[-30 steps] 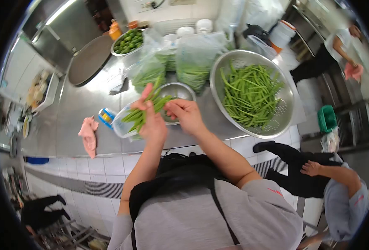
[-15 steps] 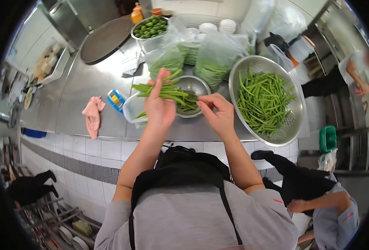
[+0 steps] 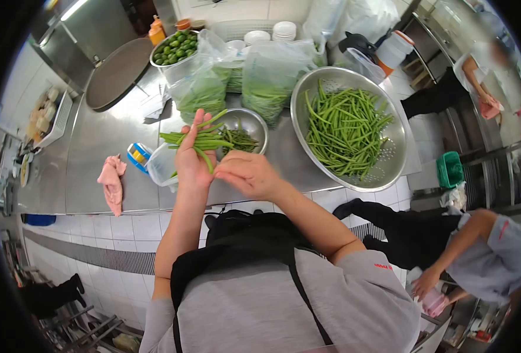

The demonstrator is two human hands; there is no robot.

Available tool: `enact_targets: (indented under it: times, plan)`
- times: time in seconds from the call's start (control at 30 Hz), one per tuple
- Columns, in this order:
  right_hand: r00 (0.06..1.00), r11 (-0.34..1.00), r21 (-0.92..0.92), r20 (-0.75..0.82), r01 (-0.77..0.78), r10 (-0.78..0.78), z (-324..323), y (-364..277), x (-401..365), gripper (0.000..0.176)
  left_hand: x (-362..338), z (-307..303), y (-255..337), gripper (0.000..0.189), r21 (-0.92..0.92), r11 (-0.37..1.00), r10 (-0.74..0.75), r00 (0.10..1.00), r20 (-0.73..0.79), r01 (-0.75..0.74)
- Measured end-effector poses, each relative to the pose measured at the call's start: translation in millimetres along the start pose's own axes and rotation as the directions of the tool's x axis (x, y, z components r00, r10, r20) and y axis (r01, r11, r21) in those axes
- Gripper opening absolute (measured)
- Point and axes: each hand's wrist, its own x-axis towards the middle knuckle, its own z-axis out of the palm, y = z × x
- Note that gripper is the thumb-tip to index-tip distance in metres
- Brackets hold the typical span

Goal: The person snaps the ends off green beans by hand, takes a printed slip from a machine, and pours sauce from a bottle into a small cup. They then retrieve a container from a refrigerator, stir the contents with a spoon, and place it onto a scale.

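A small bunch of green beans [image 3: 198, 141] lies across my left hand [image 3: 193, 162], held under the thumb. One bean curves down from the bunch, and the closed fingertips of my right hand [image 3: 250, 175] pinch at its lower end. Just behind my hands stands a small steel bowl [image 3: 259, 130] with bean trimmings [image 3: 240, 140] in it. An open plastic bag [image 3: 163, 167] sits to the left of my left wrist, partly hidden by it. At the right, a large steel colander [image 3: 397, 159] holds many loose green beans [image 3: 346, 129].
Filled plastic bags [image 3: 269, 82] of greens stand behind the bowl, near a bowl of small green limes [image 3: 175, 48]. A pink cloth [image 3: 112, 182] and a blue-and-yellow item [image 3: 138, 156] lie at left. A co-worker [image 3: 478, 247] bends close behind on the right.
My right hand has moved left, from over the small bowl to the beans in my left hand. The view has shifted, and the co-worker at lower right now handles something pink.
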Motion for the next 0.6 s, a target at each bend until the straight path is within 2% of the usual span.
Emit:
enact_targets:
  times: [0.07,0.1,0.17,0.2,0.23,0.27,0.3,0.33,0.37,0.43,0.47,0.5,0.53,0.57,0.6]
  plan:
    - [0.997,0.987,0.144,0.029,0.067,-0.072,2,-6,1,0.012,0,-2,-1,0.009,-0.004,1.000,-0.019,1.000,-0.002,0.019]
    - [0.997,0.989,0.132,0.025,0.063,-0.067,-3,-10,1,0.012,1,-2,1,0.008,-0.001,1.000,-0.023,1.000,-0.005,0.023]
    - [0.984,0.984,0.047,0.065,-0.172,0.168,-16,-15,-1,0.014,3,0,12,0.008,-0.019,1.000,-0.011,1.000,0.010,0.011]
    - [0.983,0.983,0.038,0.062,-0.178,0.176,-18,-10,-2,0.014,2,6,19,0.006,0.004,0.999,0.053,0.998,-0.032,-0.053]
    - [0.970,0.963,-0.119,-0.003,-0.242,0.243,-20,0,-3,0.015,1,7,24,0.005,0.030,0.993,0.118,0.990,-0.076,-0.116]
    - [0.952,0.914,-0.267,-0.074,-0.307,0.298,-22,6,-4,0.017,2,2,25,0.005,0.025,0.994,0.109,0.991,-0.078,-0.108]
    - [0.950,0.910,-0.273,-0.076,-0.311,0.302,-25,4,-6,0.017,2,-2,28,0.004,-0.022,0.992,0.125,0.991,0.045,-0.124]
    - [0.969,0.868,-0.433,-0.143,-0.245,0.202,-31,2,-8,0.018,3,-4,29,0.006,-0.075,0.988,0.149,0.974,0.170,-0.138]
    - [0.979,0.792,-0.582,-0.184,-0.183,0.092,-40,0,-10,0.019,2,-6,29,0.006,-0.085,0.987,0.151,0.974,0.169,-0.138]
    - [0.956,0.782,-0.550,-0.150,-0.293,0.252,-92,-22,-6,0.015,-10,-6,33,0.010,-0.104,0.993,-0.037,0.970,0.242,0.064]
    - [0.933,0.722,-0.593,-0.183,-0.356,0.309,-118,-25,-6,0.012,-16,-1,31,0.011,-0.080,0.995,-0.041,0.991,0.126,0.051]
    - [0.909,0.655,-0.635,-0.220,-0.410,0.355,-144,-23,-4,0.012,-22,4,30,0.011,-0.087,0.995,-0.044,0.992,0.121,0.055]
    - [0.873,0.545,-0.719,-0.179,-0.431,0.453,-169,-12,-6,0.012,-28,9,29,0.009,-0.031,0.996,-0.076,0.989,0.131,0.080]
    - [0.821,0.427,-0.795,-0.151,-0.432,0.550,-190,4,-12,0.013,-33,11,28,0.020,0.025,0.994,-0.109,0.984,0.138,0.107]
    - [0.730,0.348,-0.839,-0.082,-0.418,0.678,-207,24,-23,0.015,-36,10,24,0.020,0.018,0.994,-0.112,0.984,0.140,0.111]
